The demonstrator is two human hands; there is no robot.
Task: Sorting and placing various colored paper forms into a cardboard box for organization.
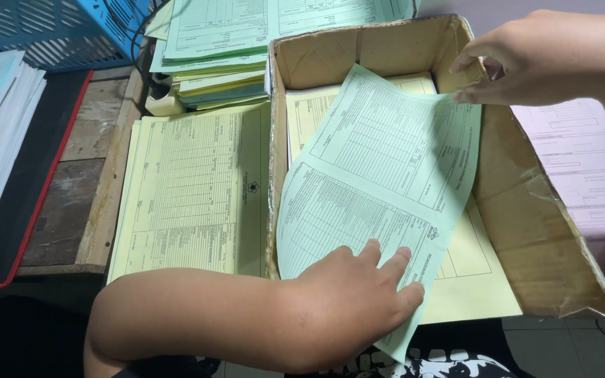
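While the left hand [358, 294] presses flat on the green form's [386, 182] near edge, the right hand [526, 59] pinches its far corner over the cardboard box [526, 210]; squaring it onto the yellow sheets [470, 280] inside seems next.

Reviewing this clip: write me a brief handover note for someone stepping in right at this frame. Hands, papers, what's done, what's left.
Left hand: fingers pressed on the near edge of the green form sheet.
Right hand: pinching that sheet's far corner.
The sheet lies tilted over the yellow forms in the cardboard box, not yet flat or clear of it.
Beside the box: yellow stack, green-topped pile behind it, pink forms to the right.
Done: stacks stand sorted by colour.
Left: the green sheet is unplaced; yellow forms remain in the box.
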